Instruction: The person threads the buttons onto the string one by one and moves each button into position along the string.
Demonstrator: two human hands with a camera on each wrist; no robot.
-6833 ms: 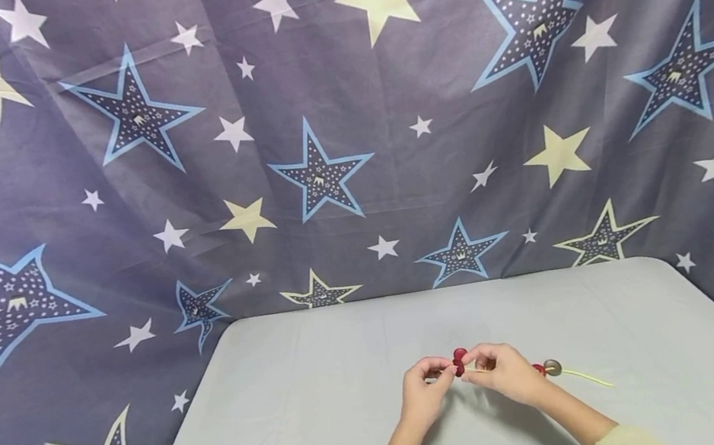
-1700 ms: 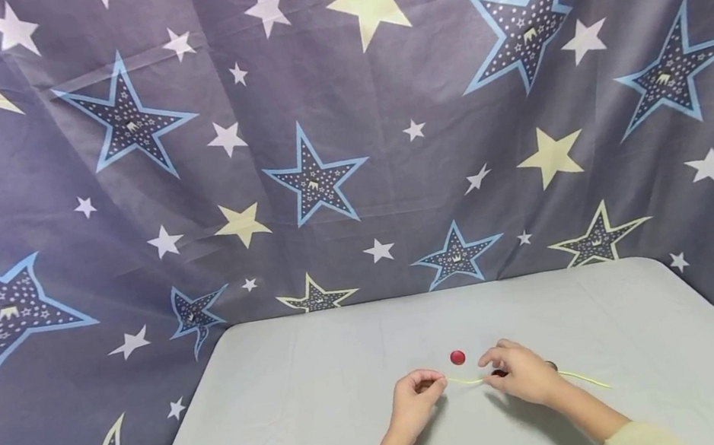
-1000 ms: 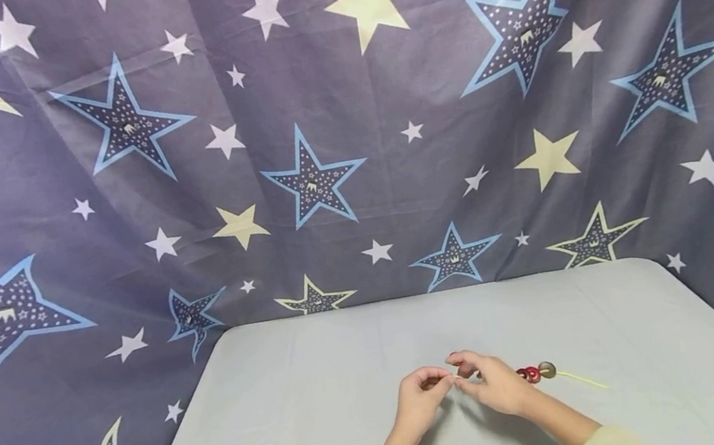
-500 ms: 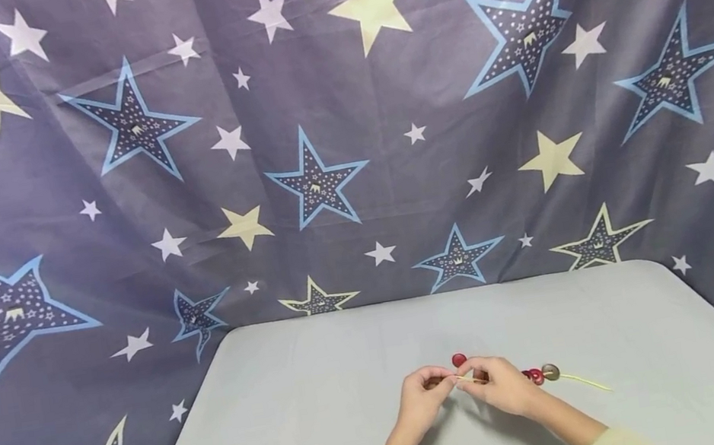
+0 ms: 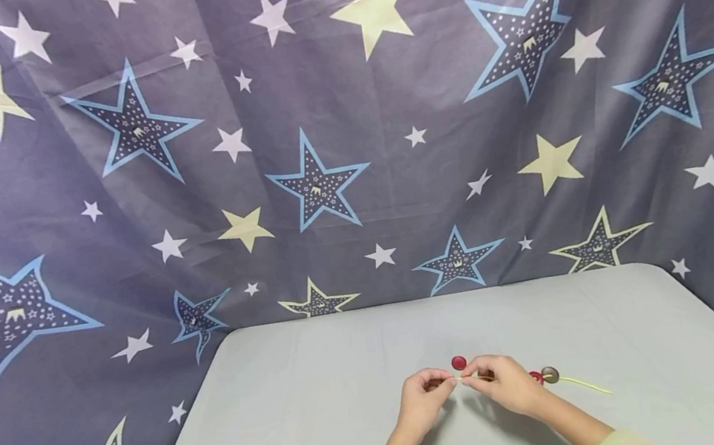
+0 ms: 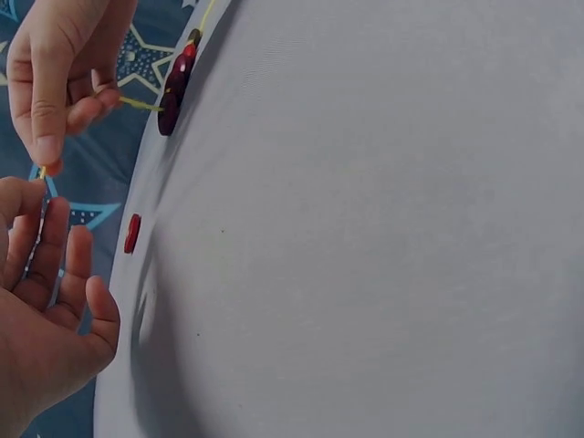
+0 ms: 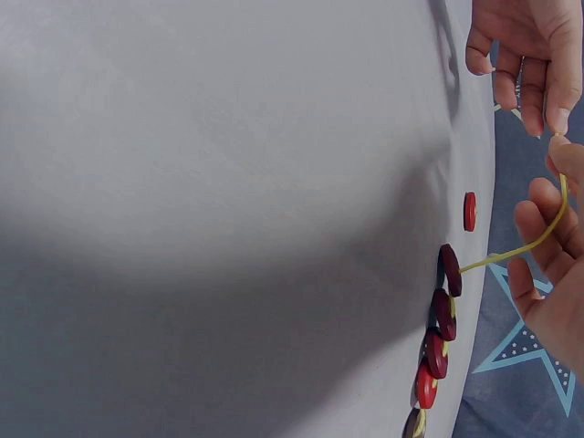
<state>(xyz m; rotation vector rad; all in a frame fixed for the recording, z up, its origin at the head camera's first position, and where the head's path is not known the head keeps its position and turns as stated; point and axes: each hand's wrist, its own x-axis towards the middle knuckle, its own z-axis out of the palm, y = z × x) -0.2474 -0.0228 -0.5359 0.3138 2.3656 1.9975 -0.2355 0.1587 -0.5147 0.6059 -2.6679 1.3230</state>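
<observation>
A thin yellow cord (image 7: 550, 233) runs between my two hands, its end pinched by the thumb and fingertips of my left hand (image 5: 423, 401). Close beside it, my right hand (image 5: 507, 384) pinches the same cord with thumb and index finger. Just past the fingertips, a loose red button (image 5: 459, 362) lies on the table. Several round buttons are threaded on the cord: dark red ones (image 7: 444, 315), a brighter red one (image 7: 426, 385) and a brown one (image 5: 550, 375). In the head view my right hand hides most of them.
A pale grey cloth covers the table (image 5: 325, 381). Behind it hangs a dark curtain (image 5: 339, 102) printed with stars. The cord's free yellow tail (image 5: 587, 384) trails right from the brown button.
Earlier, my hands held dark red buttons together. By 1.7 seconds ago my right hand was farther right; it has since moved left to my left hand's fingertips. The loose red button stays on the table.
</observation>
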